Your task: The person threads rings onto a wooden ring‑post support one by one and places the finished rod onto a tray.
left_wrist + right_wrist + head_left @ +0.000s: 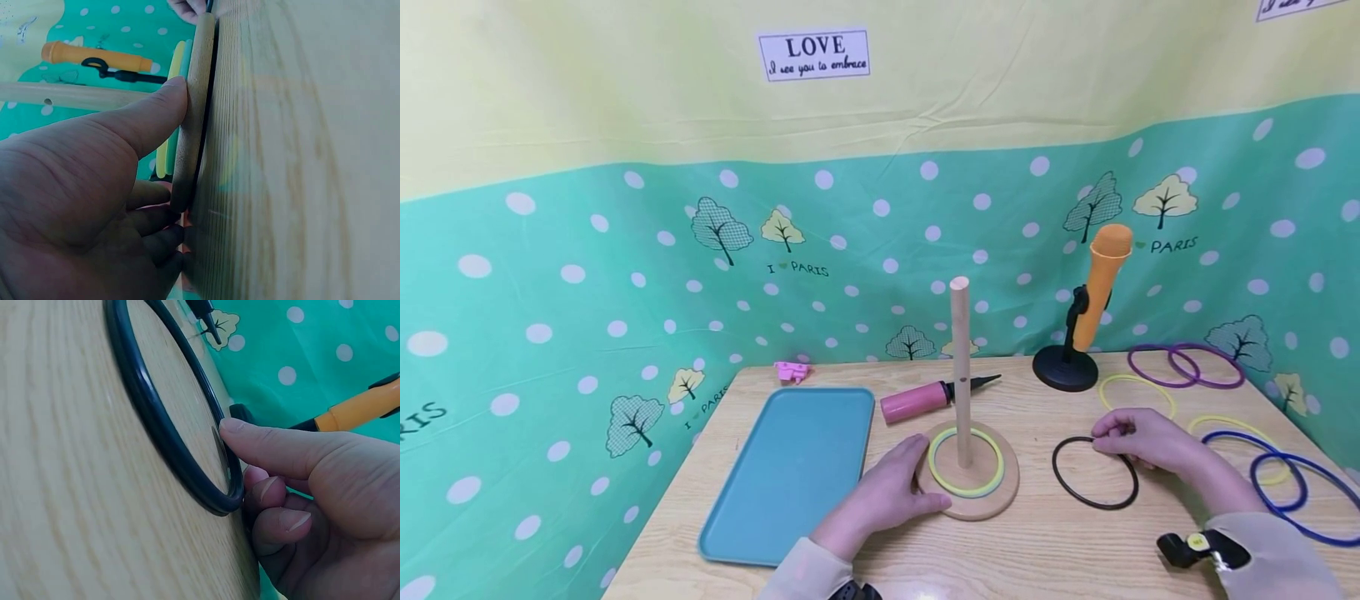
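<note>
My left hand (895, 487) grips the near-left edge of the round wooden base (973, 510) of a ring-toss stand. In the left wrist view its thumb presses the upper edge, and the fingers lie along the side. An upright peg (961, 358) rises from the base. Around its foot lie a yellow ring (162, 159) and a pale green ring (172, 147), stacked. To the right of the stand, my right hand (1146, 437) pinches the far-right rim of a black ring (150, 419). The ring stays low over the wooden table.
A blue tray (790, 475) is left of the stand. Behind it are a pink hand pump (916, 403) and a small pink toy (792, 372). An orange microphone (1101, 287) stands at the back right. Purple rings (1163, 383), yellow rings and blue rings (1318, 537) lie at the right.
</note>
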`<act>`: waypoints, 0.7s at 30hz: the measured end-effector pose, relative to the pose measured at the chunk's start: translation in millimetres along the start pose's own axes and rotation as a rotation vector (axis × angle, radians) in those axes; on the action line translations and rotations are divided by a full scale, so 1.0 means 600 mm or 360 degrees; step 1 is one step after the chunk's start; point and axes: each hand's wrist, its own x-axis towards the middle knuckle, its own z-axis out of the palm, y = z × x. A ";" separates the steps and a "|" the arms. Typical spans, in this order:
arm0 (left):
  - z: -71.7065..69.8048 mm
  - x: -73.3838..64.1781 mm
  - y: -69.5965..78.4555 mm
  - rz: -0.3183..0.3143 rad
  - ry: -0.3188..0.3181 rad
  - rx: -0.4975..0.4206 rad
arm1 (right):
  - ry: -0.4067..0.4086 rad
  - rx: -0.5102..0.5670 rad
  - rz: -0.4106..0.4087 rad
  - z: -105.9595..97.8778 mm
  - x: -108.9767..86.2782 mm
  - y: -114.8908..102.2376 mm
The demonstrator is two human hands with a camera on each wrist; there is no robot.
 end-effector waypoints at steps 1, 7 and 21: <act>0.000 0.000 0.000 0.0001 0.0001 0.0000 | 0.0008 -0.0003 0.0010 0.000 0.000 -0.001; 0.000 -0.001 0.002 -0.0006 -0.0002 -0.0005 | 0.0032 -0.0062 0.0008 0.003 0.001 -0.001; 0.000 -0.001 0.001 0.0003 0.0006 -0.0010 | 0.0033 -0.0113 0.0011 0.006 0.002 -0.001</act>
